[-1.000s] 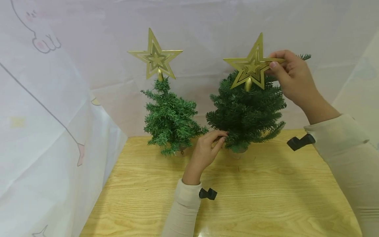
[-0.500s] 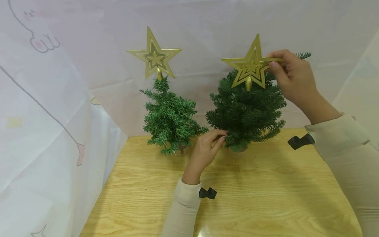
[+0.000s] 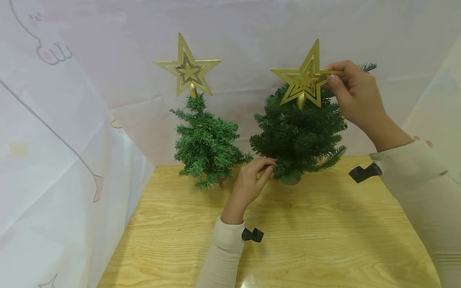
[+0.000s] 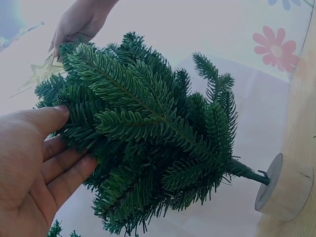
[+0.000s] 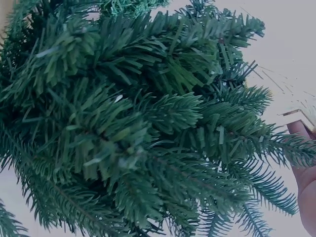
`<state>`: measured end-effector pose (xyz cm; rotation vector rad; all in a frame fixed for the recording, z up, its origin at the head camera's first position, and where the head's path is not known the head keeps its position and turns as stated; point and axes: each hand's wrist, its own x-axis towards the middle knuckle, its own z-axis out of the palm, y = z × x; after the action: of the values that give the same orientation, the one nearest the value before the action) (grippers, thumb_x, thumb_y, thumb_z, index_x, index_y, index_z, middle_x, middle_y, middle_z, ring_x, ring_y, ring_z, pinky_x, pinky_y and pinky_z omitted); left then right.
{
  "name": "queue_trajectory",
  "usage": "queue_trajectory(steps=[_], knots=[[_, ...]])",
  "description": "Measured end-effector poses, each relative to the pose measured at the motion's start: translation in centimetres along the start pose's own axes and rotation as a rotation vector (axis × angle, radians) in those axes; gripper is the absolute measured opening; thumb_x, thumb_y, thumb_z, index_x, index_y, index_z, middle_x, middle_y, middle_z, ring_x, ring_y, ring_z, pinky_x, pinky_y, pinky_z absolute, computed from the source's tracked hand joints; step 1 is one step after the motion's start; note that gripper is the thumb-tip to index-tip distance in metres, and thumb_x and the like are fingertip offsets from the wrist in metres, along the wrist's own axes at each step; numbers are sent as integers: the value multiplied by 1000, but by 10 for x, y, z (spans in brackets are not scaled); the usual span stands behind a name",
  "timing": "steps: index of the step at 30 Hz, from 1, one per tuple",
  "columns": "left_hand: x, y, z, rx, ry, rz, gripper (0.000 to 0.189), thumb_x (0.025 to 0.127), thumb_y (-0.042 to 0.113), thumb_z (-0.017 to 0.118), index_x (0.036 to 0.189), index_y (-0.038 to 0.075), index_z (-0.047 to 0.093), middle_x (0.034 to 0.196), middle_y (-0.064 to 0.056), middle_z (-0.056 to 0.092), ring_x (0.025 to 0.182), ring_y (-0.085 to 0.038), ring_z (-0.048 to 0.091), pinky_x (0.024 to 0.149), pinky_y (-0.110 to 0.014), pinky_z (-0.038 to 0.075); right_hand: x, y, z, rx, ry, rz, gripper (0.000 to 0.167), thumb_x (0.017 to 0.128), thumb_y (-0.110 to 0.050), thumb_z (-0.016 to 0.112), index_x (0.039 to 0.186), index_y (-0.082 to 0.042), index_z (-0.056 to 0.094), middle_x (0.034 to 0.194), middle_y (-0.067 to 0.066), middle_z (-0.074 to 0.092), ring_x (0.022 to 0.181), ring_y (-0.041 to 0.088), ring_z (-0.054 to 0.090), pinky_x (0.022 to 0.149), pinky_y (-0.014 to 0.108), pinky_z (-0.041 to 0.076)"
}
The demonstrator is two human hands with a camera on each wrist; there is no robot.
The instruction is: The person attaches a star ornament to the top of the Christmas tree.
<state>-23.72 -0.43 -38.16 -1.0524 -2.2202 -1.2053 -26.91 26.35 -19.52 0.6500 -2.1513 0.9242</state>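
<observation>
In the head view, the darker artificial Christmas tree (image 3: 300, 138) stands on the right, a gold star topper (image 3: 307, 80) at its top, leaning slightly right. My right hand (image 3: 360, 96) pinches the star's right point between thumb and fingers. Low on the tree's left side, my left hand (image 3: 249, 180) pinches a branch tip; the left wrist view shows its thumb (image 4: 52, 118) on the needles and its fingers beneath. The round wooden base (image 4: 294, 187) appears there too. Branches fill most of the right wrist view, with my right hand's fingertips at its right edge.
Left of it stands a lighter green Christmas tree (image 3: 207, 142) bearing an upright gold star topper (image 3: 189, 72). Both trees are near the back edge of the wooden table (image 3: 324, 232). A pale printed cloth (image 3: 108, 48) hangs behind and at the left.
The held star turns and tilts slightly back and forth at the treetop, its upper point now a little further right than half a second ago. My left hand stays in place.
</observation>
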Motion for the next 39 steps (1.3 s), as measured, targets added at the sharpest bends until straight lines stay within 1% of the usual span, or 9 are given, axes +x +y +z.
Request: queue_trajectory(steps=[2, 7, 10, 16, 21, 25, 32, 36, 39], knots=[[0, 0, 0, 0, 1, 2, 22, 102, 20, 54, 119, 12, 65, 117, -1, 65, 101, -8, 63, 86, -17, 52, 1, -1, -1, 24, -19, 42, 26, 103, -13, 49, 124, -2, 59, 107, 11, 67, 91, -6, 61, 80, 13, 50], [-1, -1, -1, -10, 1, -4, 23, 102, 22, 53, 119, 12, 65, 117, 0, 65, 102, -8, 63, 87, -18, 52, 2, -4, -3, 68, -35, 78, 25, 103, -14, 50, 125, -5, 58, 103, -4, 63, 91, -1, 63, 80, 13, 50], [-1, -2, -1, -15, 0, -9, 23, 102, 23, 53, 120, 13, 65, 118, 0, 65, 103, -8, 62, 87, -18, 52, 1, -5, -3, 117, -26, 87, 26, 102, -13, 53, 126, -7, 58, 103, -7, 62, 91, 4, 63, 78, 15, 49], [-1, 0, -2, -5, -7, -4, 24, 103, 24, 52, 121, 14, 64, 120, 0, 64, 105, -8, 62, 88, -18, 52, -1, -5, -2, 214, -16, 111, 35, 99, -11, 57, 133, -9, 54, 106, 0, 63, 93, 11, 65, 72, 21, 45], [-2, 0, -2, 1, -10, -10, 25, 103, 25, 51, 120, 14, 64, 119, 0, 64, 104, -8, 62, 88, -19, 52, -2, -5, -1, 321, -22, 146, 42, 98, -9, 57, 139, -10, 45, 105, 5, 66, 99, 13, 65, 77, 21, 47], [-2, -1, -3, 3, -14, -12, 24, 103, 25, 51, 121, 14, 64, 119, 0, 64, 104, -8, 62, 88, -19, 52, -3, -5, -1, 455, -20, 197, 38, 96, -7, 60, 133, -7, 48, 105, 8, 67, 100, 16, 64, 83, 20, 48], [-3, 0, -3, -3, -18, -21, 25, 103, 25, 52, 121, 15, 64, 120, 0, 64, 104, -8, 62, 87, -19, 52, -3, -3, -1, 410, -36, 244, 27, 98, -13, 60, 123, -2, 58, 115, 2, 68, 102, 13, 64, 86, 17, 51], [-3, -1, -4, -10, -16, -19, 25, 103, 26, 51, 120, 14, 65, 119, 0, 64, 103, -8, 62, 87, -19, 52, -3, -1, 1, 520, -46, 242, 28, 98, -11, 58, 123, 1, 56, 120, 9, 67, 100, 14, 67, 89, 21, 52], [-3, -1, -4, -11, -13, -16, 25, 103, 25, 51, 120, 14, 65, 119, 0, 65, 104, -8, 62, 88, -19, 52, -3, 0, 2, 537, -48, 262, 27, 98, -12, 58, 123, -1, 55, 119, 9, 67, 99, 13, 67, 87, 21, 53]])
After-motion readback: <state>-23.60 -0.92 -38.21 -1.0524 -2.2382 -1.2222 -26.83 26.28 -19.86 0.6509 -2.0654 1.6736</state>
